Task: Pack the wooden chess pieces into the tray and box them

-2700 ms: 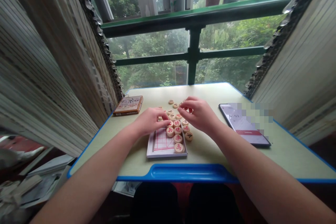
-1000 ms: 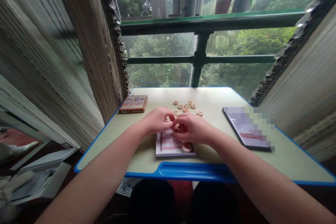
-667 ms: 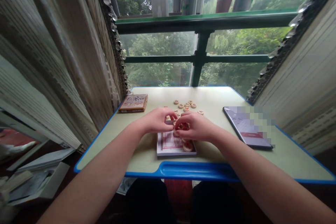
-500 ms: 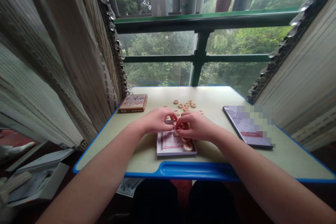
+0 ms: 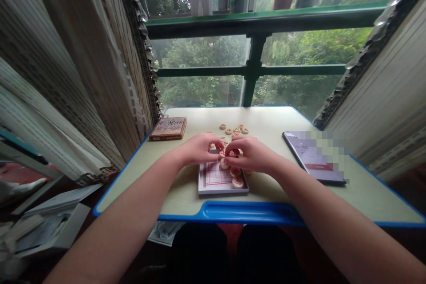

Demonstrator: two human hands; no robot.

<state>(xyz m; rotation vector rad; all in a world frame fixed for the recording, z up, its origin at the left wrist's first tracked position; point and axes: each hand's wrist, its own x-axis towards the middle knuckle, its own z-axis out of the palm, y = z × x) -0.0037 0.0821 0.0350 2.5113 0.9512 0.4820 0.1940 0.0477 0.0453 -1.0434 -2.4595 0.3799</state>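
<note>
Head cam: left hand half-curled at 10 o'clock on the shallow tray, right hand loosely bent at its 2. Tips are hard to make out among the discs, so can't tell if either's got one. Several red-marked discs sit toward the tray's 4 o'clock. Phone at 3 o'clock is partly pixelated.

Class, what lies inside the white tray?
In the tray, pieces lie toward the right, beside a red grid. The left hand and right hand hide part of its far end.
</note>
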